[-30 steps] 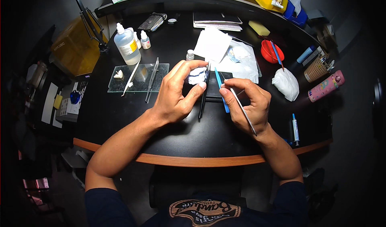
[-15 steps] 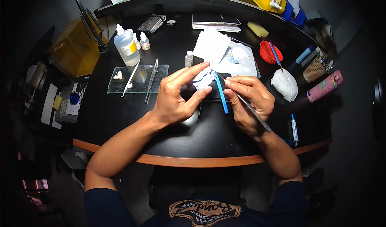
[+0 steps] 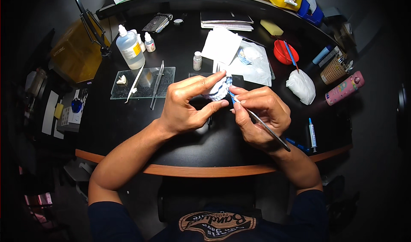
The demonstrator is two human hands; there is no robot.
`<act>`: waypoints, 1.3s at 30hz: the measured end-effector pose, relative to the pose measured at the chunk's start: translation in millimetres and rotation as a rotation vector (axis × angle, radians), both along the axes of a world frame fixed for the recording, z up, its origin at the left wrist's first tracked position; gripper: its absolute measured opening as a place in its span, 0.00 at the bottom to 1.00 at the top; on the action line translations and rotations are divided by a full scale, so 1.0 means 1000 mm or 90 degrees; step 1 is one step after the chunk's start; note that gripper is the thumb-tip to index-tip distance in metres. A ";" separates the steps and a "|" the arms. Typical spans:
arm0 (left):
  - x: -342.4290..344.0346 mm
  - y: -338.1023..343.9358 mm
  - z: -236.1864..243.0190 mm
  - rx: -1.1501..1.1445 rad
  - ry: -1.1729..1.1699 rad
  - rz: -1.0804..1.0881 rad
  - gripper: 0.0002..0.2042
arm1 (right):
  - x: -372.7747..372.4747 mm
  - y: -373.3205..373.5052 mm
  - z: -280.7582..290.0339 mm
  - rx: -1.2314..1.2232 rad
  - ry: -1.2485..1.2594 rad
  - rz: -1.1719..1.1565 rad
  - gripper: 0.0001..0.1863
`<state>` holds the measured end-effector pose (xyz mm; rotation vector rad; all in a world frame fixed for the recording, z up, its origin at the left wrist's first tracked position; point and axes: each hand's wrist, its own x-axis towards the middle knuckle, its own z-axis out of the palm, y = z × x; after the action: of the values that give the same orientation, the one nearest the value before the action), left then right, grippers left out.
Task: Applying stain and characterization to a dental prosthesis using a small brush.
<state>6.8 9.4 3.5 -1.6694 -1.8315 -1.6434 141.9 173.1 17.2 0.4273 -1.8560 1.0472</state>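
Observation:
Fingers and thumb of my left hand (image 3: pixel 188 98) close around a white, ridged dental cast (image 3: pixel 221 90) marked with blue, near the table's middle. My right hand (image 3: pixel 263 111) pinches a slim grey metal tool (image 3: pixel 269 132) like a pen, its shaft slanting back over the wrist. The working end meets the right side of the cast, where my fingertips hide part of it. A short piece of a blue strip (image 3: pixel 232 97) shows between the cast and those fingertips; whether it is held cannot be made out.
Left of my hands, a glass slab (image 3: pixel 117 92) carries tweezers (image 3: pixel 157 84) and a thin white tool (image 3: pixel 136 83). Bottles (image 3: pixel 130 49) stand behind it. Paper sheets (image 3: pixel 221 45), a red bowl (image 3: pixel 280 53) and a white bundle (image 3: pixel 301 88) lie beyond; a syringe (image 3: pixel 312 135) is at right.
My right hand has moved left and closer to the cast, with the tool. The long blue strip that stuck out toward me is now mostly covered. The view has shifted slightly.

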 end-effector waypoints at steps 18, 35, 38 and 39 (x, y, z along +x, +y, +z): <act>-0.002 -0.001 -0.004 0.007 0.033 0.002 0.33 | -0.003 0.006 -0.001 0.059 0.027 0.031 0.08; -0.003 0.001 -0.006 0.023 0.048 -0.009 0.35 | -0.002 0.006 -0.001 0.043 0.015 0.025 0.08; -0.003 0.002 -0.008 0.033 0.048 -0.014 0.35 | -0.002 0.006 -0.002 0.047 0.015 0.026 0.08; -0.004 0.002 -0.008 0.033 0.048 -0.014 0.35 | -0.003 0.006 -0.002 0.046 0.015 0.027 0.08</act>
<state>3.1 11.3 -4.8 -1.7112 -1.7276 -1.5997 139.3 179.4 15.0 0.5216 -1.8749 1.0016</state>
